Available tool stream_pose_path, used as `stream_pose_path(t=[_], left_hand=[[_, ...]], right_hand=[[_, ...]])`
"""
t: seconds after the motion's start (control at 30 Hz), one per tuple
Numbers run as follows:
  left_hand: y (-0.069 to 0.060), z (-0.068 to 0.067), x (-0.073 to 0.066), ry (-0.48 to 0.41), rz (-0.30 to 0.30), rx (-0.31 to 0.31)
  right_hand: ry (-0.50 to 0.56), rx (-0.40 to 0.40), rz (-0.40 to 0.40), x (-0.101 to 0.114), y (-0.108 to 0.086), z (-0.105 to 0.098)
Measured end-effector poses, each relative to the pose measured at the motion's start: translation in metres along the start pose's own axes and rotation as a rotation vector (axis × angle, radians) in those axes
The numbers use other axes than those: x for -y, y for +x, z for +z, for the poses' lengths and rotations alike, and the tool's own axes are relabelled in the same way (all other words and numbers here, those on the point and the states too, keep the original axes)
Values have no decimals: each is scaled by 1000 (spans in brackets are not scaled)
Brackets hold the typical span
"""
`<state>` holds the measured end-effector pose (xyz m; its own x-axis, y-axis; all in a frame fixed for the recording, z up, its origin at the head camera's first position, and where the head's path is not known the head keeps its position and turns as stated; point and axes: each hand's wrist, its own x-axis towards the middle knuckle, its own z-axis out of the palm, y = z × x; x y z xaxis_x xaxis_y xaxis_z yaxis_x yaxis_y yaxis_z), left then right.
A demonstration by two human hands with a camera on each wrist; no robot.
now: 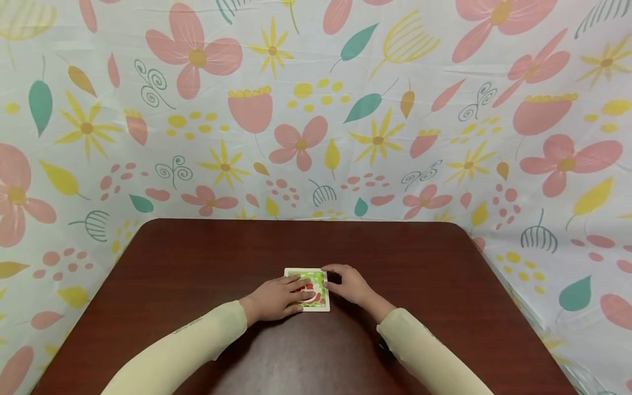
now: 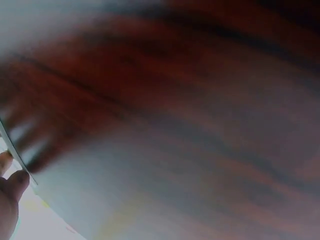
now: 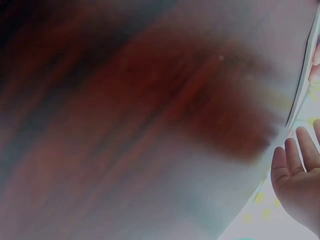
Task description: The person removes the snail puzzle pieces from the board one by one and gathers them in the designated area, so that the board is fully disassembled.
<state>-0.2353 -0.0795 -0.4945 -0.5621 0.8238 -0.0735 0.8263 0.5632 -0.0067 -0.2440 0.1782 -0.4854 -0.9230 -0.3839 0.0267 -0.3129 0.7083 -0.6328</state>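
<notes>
A thin square picture board (image 1: 320, 302), with a white border and a green and red print, lies flat on the table. My left hand (image 1: 274, 298) rests on its left part, fingers straight and spread over the print, hiding some of it. At the board's right edge is my right hand (image 1: 349, 284), its thumb and forefinger apart by the upper right corner; whether they touch it is unclear. In the left wrist view, the left hand (image 2: 11, 195) shows beside the board's thin edge (image 2: 14, 154). The right wrist view has the right hand (image 3: 299, 182) with loosely extended fingers below that edge (image 3: 301, 82).
A dark reddish-brown table (image 1: 222, 247) with rounded far corners spreads around the board. Behind it and along both sides hangs a white cloth (image 1: 316, 181) printed with flowers and leaves. Both wrist views show mostly blurred glossy tabletop.
</notes>
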Motion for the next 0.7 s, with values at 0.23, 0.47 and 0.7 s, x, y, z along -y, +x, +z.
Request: stream_pose_path(t=[0.23,0.47,0.7], left_hand=[[0,4,1,29,8,-30],[-1,2,0,32,6,-50],[0,1,-1,-28,-16,-17]], right_hand=[[1,21,32,0,2,2],[-11,21,72,2,7,4],[-20,-3,114,5,9,6]])
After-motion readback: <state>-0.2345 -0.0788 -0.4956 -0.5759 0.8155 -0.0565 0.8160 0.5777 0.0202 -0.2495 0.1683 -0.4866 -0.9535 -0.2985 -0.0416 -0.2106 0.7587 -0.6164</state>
